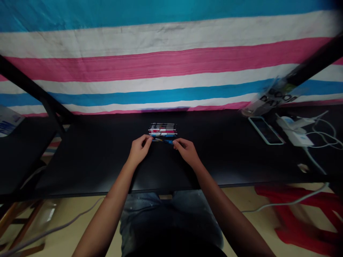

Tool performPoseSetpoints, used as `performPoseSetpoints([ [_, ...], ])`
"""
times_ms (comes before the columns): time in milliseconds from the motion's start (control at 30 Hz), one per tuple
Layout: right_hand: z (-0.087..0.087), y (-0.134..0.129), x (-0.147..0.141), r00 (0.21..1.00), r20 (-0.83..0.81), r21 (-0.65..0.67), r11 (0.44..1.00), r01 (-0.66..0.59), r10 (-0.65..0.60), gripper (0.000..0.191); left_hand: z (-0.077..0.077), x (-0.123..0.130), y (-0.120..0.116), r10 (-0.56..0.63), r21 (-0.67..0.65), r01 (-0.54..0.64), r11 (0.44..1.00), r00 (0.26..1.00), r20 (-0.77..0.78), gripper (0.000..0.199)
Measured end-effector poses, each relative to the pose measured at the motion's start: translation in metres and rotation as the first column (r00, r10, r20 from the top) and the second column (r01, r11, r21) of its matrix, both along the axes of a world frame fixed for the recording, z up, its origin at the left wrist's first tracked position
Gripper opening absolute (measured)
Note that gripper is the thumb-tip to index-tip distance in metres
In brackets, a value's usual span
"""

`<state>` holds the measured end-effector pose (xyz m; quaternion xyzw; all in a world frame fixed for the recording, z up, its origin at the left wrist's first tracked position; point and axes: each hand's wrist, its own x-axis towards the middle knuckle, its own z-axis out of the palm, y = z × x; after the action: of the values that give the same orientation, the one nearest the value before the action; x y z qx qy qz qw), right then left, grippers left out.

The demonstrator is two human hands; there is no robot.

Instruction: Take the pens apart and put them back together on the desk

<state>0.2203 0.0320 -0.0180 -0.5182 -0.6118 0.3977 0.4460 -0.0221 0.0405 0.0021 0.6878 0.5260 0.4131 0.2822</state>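
Several pens (163, 130) lie side by side, parallel to the back edge of the black table (107, 153), in a compact stack of rows. Just in front of them is one blue pen (163, 141), lying crosswise between my hands. My left hand (140, 147) pinches its left end between thumb and fingers. At its right end, my right hand (185, 148) has its thumb and fingers closed on the tip. Both forearms reach in from the front edge.
A phone (266, 130) lies on the right, beside a white power strip (294, 131) with tangled cables. Behind the phone is a clear bottle (273, 95) with black lettering. A striped cloth (160, 64) hangs at the back. A red stool (297, 217) stands below, right.
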Motion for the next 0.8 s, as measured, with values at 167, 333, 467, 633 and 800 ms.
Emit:
performPoseSetpoints([
  [167,-0.0009,0.0002,0.0006,1.0,-0.003,0.005,1.0,-0.007,0.007,0.035,0.0052,-0.0024,-0.0015,-0.007,0.023,0.007,1.0,1.0,-0.028,0.03],
  [333,0.0001,0.0004,-0.0002,0.998,-0.062,0.0,1.0,0.016,-0.016,0.028,0.0033,-0.0015,0.0003,-0.011,0.057,0.015,0.998,0.998,-0.062,0.027],
  [467,-0.001,0.0016,-0.0005,0.993,-0.113,0.007,0.999,0.048,-0.047,0.026,0.0012,-0.0008,0.0014,-0.054,0.091,0.062,0.994,0.995,-0.083,0.029],
  [633,-0.0025,0.002,-0.0007,0.988,-0.146,0.003,0.999,0.051,-0.05,0.025,0.0,-0.0002,0.0012,-0.094,0.135,0.107,0.985,0.991,-0.098,0.028],
  [800,-0.0002,0.0012,-0.0023,0.987,-0.155,-0.002,0.999,0.049,-0.049,0.026,-0.0023,0.0007,0.0017,-0.109,0.138,0.121,0.983,0.989,-0.097,0.026],
])
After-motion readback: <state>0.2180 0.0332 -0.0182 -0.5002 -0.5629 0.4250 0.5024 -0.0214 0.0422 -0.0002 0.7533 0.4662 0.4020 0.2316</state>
